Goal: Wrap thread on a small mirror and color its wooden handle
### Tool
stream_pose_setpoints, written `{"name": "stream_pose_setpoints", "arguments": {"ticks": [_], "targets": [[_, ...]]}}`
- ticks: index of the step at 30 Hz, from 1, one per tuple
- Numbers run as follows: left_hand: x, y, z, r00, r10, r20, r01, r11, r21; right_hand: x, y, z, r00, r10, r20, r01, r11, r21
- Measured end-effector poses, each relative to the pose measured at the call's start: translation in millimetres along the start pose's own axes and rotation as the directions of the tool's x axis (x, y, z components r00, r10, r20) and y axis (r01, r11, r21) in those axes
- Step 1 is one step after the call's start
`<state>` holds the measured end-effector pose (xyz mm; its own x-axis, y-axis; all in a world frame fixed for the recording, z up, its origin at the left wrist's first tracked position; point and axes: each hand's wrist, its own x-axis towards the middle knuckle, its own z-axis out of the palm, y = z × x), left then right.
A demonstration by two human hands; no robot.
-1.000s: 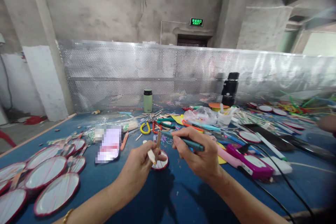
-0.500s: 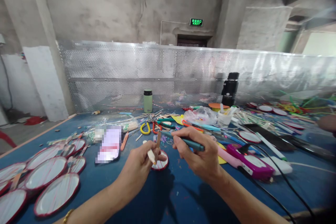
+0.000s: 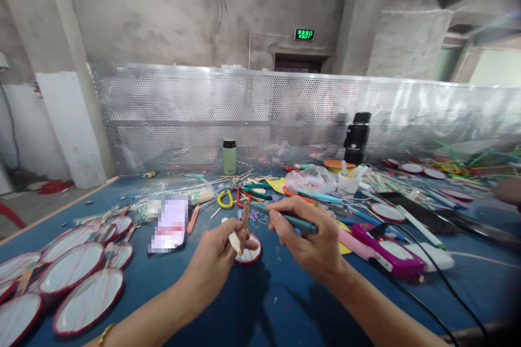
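**Both hands busy above the cluttered blue table**

Red-rimmed oval discs (image 3: pixel 87 298) lie on the table (image 3: pixel 268 303) at far left. The left hand (image 3: pixel 217 260) has its fingers closed on a white stick (image 3: pixel 235 241) and a wooden stick (image 3: pixel 246 216), which stands upright over a small round disc (image 3: pixel 250 253). Just beside it, the right hand (image 3: pixel 311 241) pinches a teal pen-like tool (image 3: pixel 295 221), its tip pointing toward the wooden stick. A pink device (image 3: pixel 386 252) lies further right.

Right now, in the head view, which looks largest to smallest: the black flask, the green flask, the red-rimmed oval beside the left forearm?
1. red-rimmed oval, but it lies nearest the camera
2. black flask
3. green flask
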<state>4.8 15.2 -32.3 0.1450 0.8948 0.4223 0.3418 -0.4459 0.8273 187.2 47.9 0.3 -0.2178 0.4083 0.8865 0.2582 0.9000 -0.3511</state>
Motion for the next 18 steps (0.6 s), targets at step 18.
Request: {"name": "stream_pose_setpoints", "arguments": {"ticks": [18], "targets": [[1.3,1.2,0.1,1.000,0.010,-0.006,-0.010,1.000,0.002,-1.1,0.0,-0.4,1.000,-0.004,0.004,0.004,1.000,0.001]]}}
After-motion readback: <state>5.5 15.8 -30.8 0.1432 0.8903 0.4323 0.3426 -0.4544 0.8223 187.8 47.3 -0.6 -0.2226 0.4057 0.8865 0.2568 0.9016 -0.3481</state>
